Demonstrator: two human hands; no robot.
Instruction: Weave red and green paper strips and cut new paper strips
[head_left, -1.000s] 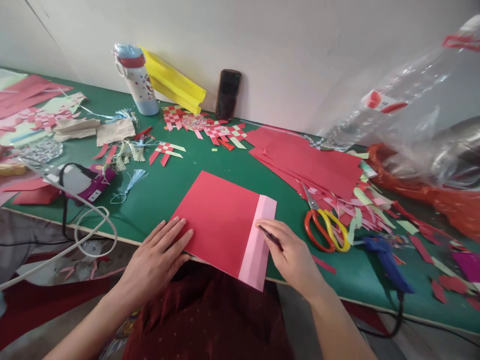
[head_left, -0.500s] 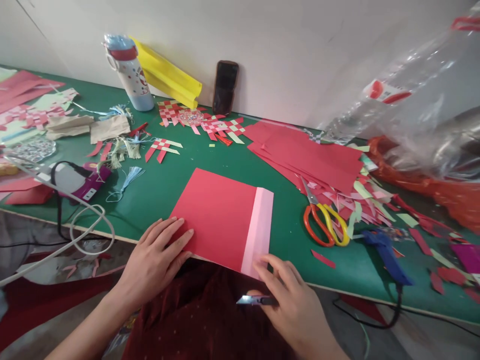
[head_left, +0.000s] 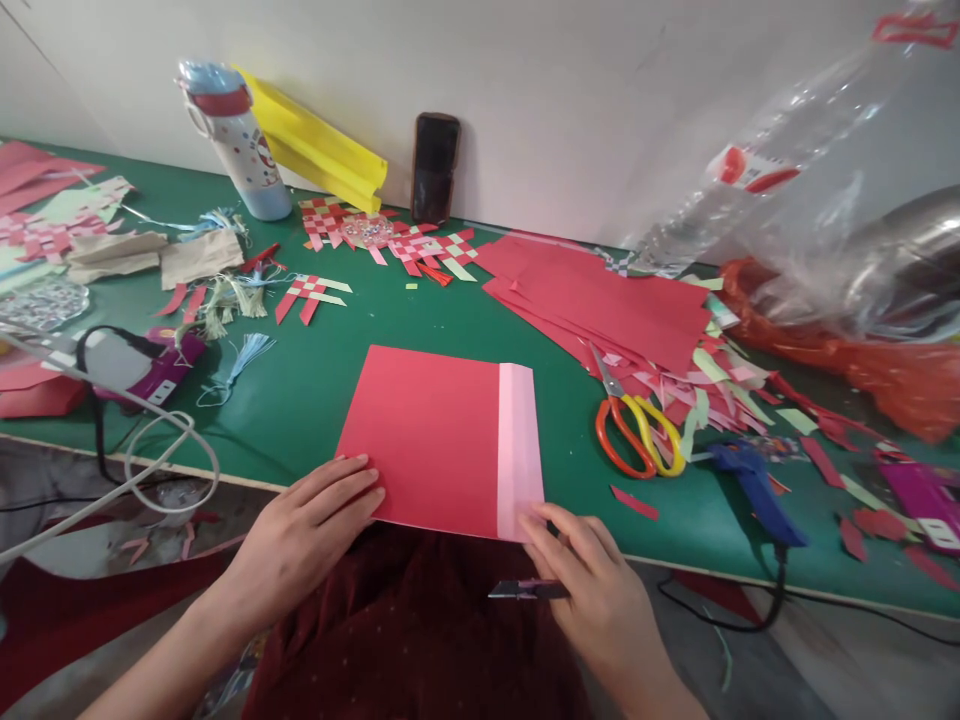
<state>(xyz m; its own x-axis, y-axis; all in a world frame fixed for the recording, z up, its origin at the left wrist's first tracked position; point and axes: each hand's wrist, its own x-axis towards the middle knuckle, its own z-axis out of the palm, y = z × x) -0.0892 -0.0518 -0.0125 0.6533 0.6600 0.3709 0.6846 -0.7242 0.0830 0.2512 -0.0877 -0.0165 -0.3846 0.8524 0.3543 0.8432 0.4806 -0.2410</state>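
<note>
A red paper sheet (head_left: 427,440) lies at the table's front edge, with a pale pink folded strip (head_left: 518,440) along its right side. My left hand (head_left: 315,510) rests open on the sheet's lower left corner, fingers stretched out over it. With its curled lower fingers my right hand (head_left: 589,575) grips a utility knife (head_left: 525,590), whose blade points left below the table edge. The thumb and index finger of that hand touch the pink strip's lower right corner. The knife's handle is largely hidden in the palm.
Orange-and-yellow scissors (head_left: 637,435) and a blue glue gun (head_left: 761,490) lie to the right. Behind them are stacked red sheets (head_left: 600,300) and paper scraps. A bottle (head_left: 244,150) and a phone (head_left: 435,165) stand at the wall. A white cable (head_left: 169,450) loops at the left.
The red sheet has turned slightly counterclockwise, its front edge now closer to level. The view has shifted a little. Both hands stay on the paper, and the knife is still in the right.
</note>
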